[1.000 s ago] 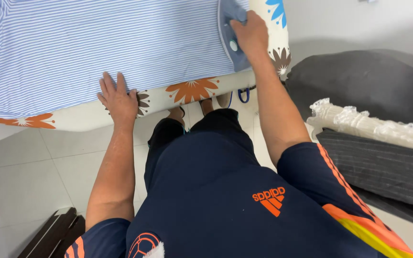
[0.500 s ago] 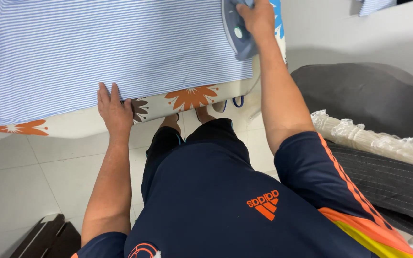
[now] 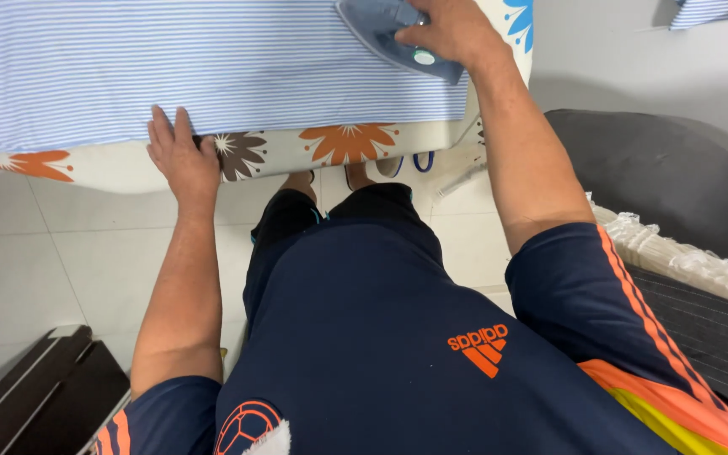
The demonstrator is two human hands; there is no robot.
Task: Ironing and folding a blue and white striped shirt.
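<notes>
At top centre of the frame, the right hand [image 3: 457, 29] grips a blue iron [image 3: 385, 32] on a striped shirt [image 3: 212, 67]; the left hand [image 3: 183, 156], fingers spread, presses the shirt's lower edge onto the flowered ironing board [image 3: 347, 143].

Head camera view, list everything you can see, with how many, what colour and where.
striped cloth: one, blue and white, spread flat on the board
iron: one, blue-grey, on the cloth at top right
ironing board: one, cream cover with orange, brown and blue flowers, across the top
floor: pale tiles, below the board
dark seat: one, grey-black, at right
dark slats: black, bottom left
left hand: flat on the cloth's near edge
right hand: gripping the iron
</notes>
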